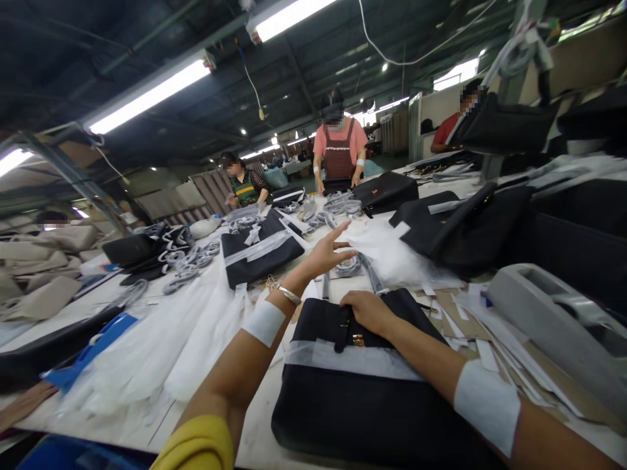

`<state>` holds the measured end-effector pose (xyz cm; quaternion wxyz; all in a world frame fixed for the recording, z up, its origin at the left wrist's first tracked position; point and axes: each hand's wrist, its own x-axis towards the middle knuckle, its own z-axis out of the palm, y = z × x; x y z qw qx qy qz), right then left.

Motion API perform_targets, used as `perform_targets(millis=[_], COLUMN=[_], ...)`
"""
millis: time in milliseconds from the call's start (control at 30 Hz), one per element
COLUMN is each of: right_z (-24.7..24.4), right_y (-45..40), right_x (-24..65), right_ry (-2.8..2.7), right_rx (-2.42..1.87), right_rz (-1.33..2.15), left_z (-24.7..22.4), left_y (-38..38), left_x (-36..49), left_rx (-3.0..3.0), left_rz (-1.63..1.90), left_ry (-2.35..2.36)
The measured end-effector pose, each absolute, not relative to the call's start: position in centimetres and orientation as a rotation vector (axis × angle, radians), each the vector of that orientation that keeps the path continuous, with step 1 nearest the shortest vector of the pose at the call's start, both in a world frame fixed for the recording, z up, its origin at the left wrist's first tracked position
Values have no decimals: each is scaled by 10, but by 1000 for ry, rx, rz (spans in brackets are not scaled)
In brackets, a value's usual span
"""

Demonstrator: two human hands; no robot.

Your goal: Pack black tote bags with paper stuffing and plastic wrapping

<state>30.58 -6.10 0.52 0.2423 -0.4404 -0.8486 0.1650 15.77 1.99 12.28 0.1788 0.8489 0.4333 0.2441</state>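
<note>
A black bag (343,405) lies at the front of the white table, a band of clear film across it and gold hardware near its upper middle. My right hand (369,311) is closed on the top edge of this bag, beside a small black strap; the fingertips are partly hidden. Raised above the table beyond the bag, my left hand (329,251) has its fingers spread and holds nothing. Wrapped handles (375,274) stick out behind the bag, below and right of my left hand.
Another black bag (262,251) lies further back on the left. White plastic sheets (147,333) cover the left. Cardboard and paper strips (490,339) and a grey tape dispenser (553,333) are at right. People stand across the table; someone's hand (29,401) shows at far left.
</note>
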Motion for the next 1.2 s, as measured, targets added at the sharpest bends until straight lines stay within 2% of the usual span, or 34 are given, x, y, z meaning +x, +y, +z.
perform_targets(millis=[167,500,700,1067,1200], right_z=[6,5,1,17,27], right_y=[-61,-57,-54,-60,-59], right_x=[312,312,315,309,302], right_ry=[-2350,-2256,-2206,-2031,-1984], right_rx=[-1040,-1236,-1239,-1039,-1088], right_rz=[396,452,451,340,454], left_z=[112,59,45,79,72], left_y=[15,-75,-85,-108,-103], left_x=[132,125,134,131,146], left_rx=[2171,1955,1765,921,666], left_rz=[633,417,543,1009,1164], left_ry=[1235,1294,1234,1084,973])
